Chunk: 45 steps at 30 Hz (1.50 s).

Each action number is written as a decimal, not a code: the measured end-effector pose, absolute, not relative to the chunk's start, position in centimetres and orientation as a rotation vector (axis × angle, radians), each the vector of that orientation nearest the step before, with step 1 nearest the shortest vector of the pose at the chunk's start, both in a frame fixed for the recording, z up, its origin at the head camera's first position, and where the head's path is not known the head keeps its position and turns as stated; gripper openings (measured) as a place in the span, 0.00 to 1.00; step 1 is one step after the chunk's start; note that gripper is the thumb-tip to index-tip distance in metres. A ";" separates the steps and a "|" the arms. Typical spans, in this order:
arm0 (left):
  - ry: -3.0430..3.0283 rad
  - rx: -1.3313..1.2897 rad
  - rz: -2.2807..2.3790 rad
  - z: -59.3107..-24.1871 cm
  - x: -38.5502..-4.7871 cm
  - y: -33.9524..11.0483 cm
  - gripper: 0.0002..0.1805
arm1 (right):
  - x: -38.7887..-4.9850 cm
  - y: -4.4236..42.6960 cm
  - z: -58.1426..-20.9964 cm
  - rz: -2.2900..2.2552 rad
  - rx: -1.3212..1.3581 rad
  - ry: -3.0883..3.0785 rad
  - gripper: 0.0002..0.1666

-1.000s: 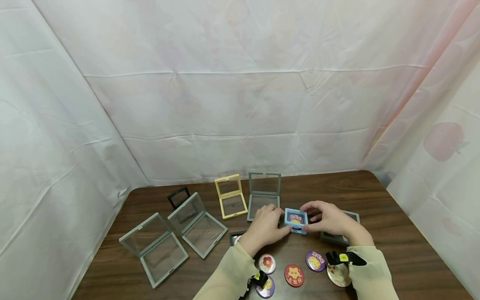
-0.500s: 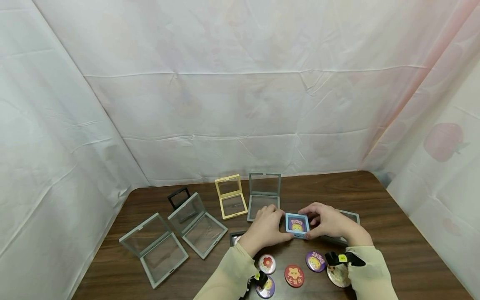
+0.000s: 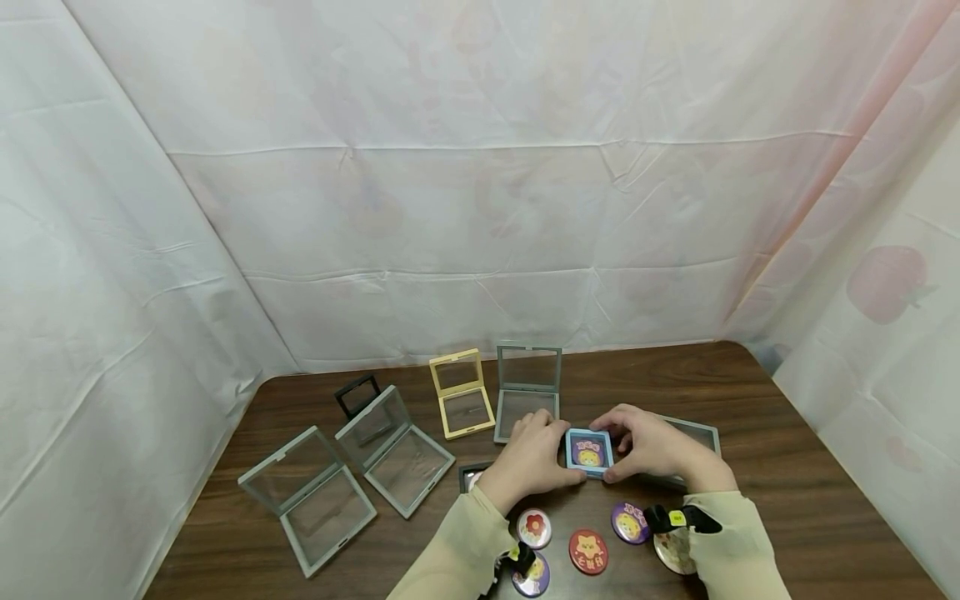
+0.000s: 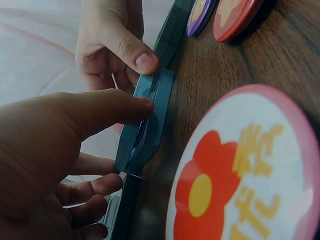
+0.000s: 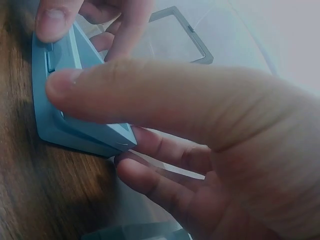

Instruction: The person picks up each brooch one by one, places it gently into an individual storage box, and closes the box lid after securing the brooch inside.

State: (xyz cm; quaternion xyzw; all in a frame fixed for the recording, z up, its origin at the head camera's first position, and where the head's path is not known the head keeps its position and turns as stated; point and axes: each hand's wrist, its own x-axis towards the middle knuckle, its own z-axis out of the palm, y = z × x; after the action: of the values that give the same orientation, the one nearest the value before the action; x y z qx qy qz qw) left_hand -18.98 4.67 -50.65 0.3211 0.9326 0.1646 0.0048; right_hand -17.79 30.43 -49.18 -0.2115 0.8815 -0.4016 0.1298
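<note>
The blue case (image 4: 159, 117) is sitting on or just above the tabletop (image 3: 225, 533) with a purple badge (image 3: 588, 454) showing through its top, so this piece is looking nearly done. The left hand (image 3: 534, 454) is pinching its left side in its grip, thumb at the front edge, and the right hand (image 3: 651, 446) is grasping its right side likewise; whether the case is latched I cannot tell. Just left of the blue case, a dark frame (image 3: 462, 479) is showing something whitish inside; to its right, a grey case (image 3: 705, 432) is lying partly hidden, its contents unclear. In front of the blue case, a flower badge (image 3: 534, 527), a red badge (image 3: 588, 552), a second purple badge (image 3: 631, 522), a violet badge (image 3: 534, 575) and a pale badge (image 3: 673, 553) are lying loose. Behind and to its left, a yellow frame (image 3: 461, 388), a near grey frame (image 3: 528, 387), a middle grey frame (image 3: 388, 450) and a far-left grey frame (image 3: 311, 489) are standing open with no badge showing, so plenty is apparently remaining.
</note>
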 end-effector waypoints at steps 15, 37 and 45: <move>2.878 1.003 0.534 -50.7 -19.2 4.5 0.41 | -17.6 30.7 -49.2 -1.161 -0.572 2.575 0.44; 2.881 0.980 0.563 -50.6 -18.9 4.5 0.40 | -17.8 30.4 -49.3 -1.155 -0.483 2.551 0.44; 2.908 1.005 0.534 -51.1 -19.1 4.6 0.40 | -17.8 30.1 -49.3 -1.149 -0.449 2.570 0.43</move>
State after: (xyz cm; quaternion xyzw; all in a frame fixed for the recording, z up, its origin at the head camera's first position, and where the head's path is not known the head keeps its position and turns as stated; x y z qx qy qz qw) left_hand -19.08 4.58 -51.06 0.3217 0.9312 0.1711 0.0096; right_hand -17.75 30.10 -49.25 -0.1559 0.8920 -0.3988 0.1448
